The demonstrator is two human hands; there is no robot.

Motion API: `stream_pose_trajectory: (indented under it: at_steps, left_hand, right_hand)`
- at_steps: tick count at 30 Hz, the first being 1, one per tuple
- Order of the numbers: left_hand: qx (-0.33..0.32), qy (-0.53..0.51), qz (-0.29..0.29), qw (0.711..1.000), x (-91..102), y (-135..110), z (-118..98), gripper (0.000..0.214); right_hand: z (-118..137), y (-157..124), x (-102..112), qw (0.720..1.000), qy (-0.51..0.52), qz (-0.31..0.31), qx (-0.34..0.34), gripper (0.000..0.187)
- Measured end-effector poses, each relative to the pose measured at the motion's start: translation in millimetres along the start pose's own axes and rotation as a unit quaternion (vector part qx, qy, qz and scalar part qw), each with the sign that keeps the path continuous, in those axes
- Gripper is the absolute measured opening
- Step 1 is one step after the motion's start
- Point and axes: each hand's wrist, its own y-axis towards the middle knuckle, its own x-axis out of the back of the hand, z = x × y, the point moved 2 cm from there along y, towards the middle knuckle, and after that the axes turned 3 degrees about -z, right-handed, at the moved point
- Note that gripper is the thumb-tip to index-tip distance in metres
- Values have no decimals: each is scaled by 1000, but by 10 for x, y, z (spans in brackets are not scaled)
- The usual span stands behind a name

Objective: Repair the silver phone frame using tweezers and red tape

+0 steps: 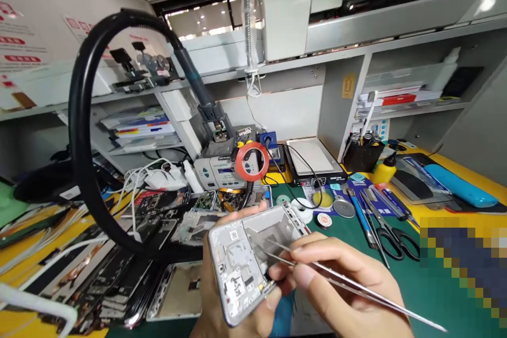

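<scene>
In the head view, my left hand (257, 317) grips a silver phone frame (233, 266) from below and behind, its fingers wrapped round the edges. The frame is tilted, its inner side facing me, with a bare grey battery bay (273, 232). My right hand (344, 274) pinches metal tweezers (356, 288) between thumb and fingers. The tweezers' two tips lie slightly apart over the bay; whether they touch it I cannot tell. Right fingers are close to the frame's right edge.
A hot-air station (214, 171) with a thick black hose (75, 116) stands behind. Stacked phone parts (127, 280) crowd the left. Scissors (390, 235), a blue-handled knife (362, 219) and a solder spool (324, 220) lie on the green mat (412, 296). A heating plate (312, 161) sits farther back.
</scene>
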Motion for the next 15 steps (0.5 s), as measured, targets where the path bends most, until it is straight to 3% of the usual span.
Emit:
stream_pose_trajectory:
  at_steps: [2, 4, 11, 15]
  left_hand:
    - [-57, 53, -38, 996, -22, -62, -19, 82]
    - [-74, 55, -78, 993, -47, -116, -27, 77]
    - [-36, 3, -106, 994, -76, -190, -88, 64]
    - [-17, -21, -122, 992, -39, -190, -21, 68]
  right_hand:
    - [21, -50, 51, 999, -26, 20, 7, 28]
    - [59, -87, 99, 998, -53, 31, 19, 29]
    - [37, -167, 86, 992, -113, 50, 11, 31]
    - [-36, -193, 57, 992, -113, 48, -5, 31]
